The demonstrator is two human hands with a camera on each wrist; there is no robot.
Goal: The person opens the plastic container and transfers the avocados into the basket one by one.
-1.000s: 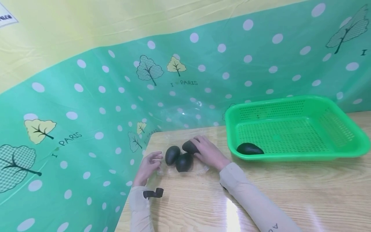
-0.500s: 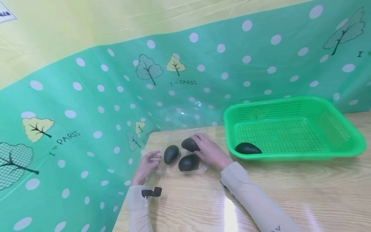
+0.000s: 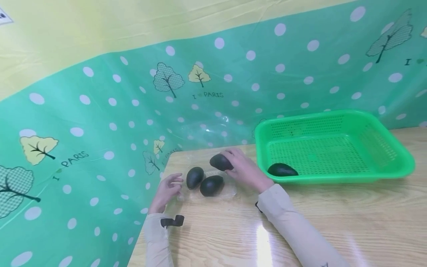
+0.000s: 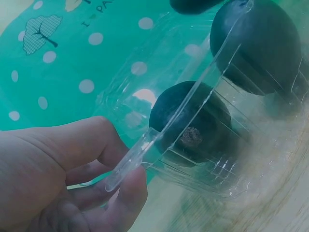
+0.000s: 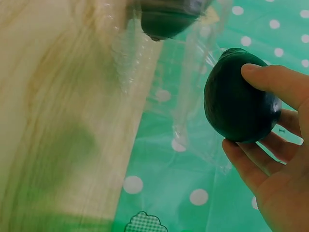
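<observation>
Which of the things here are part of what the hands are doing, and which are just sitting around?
In use:
right hand gripping one avocado
left hand pinching the clear plastic tray
two avocados in it
green basket holding one avocado

Lying about:
wooden table
dotted green backdrop

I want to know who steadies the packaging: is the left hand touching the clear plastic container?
Touching. The left wrist view shows the left hand pinching the rim of the clear plastic container between thumb and fingers, with no gap.
</observation>
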